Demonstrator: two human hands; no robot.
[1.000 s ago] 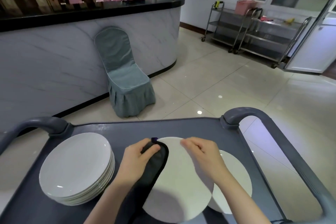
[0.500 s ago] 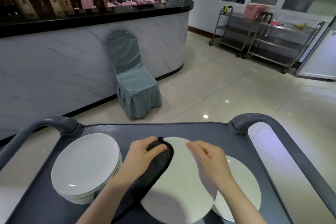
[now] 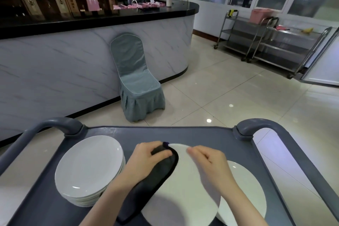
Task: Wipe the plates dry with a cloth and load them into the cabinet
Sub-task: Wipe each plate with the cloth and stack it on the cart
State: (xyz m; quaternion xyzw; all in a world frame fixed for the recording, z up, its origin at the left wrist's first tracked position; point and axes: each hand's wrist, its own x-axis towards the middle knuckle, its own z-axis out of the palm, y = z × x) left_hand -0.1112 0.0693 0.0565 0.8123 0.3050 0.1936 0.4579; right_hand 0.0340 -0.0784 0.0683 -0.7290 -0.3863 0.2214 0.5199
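Two clenched grips: left hand (image 3: 145, 161) around cloth (image 3: 158, 175), right hand (image 3: 211, 163) on rim of plate (image 3: 183, 192).

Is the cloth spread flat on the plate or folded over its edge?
Folded over the edge: the left hand pinches the dark cloth around the plate's left rim.

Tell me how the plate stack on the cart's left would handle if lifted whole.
The plate stack is many plates deep, so probably heavy. Its glossy white surface suggests slippery, breakable ceramic. Sitting flat, it seems unlikely to tip.
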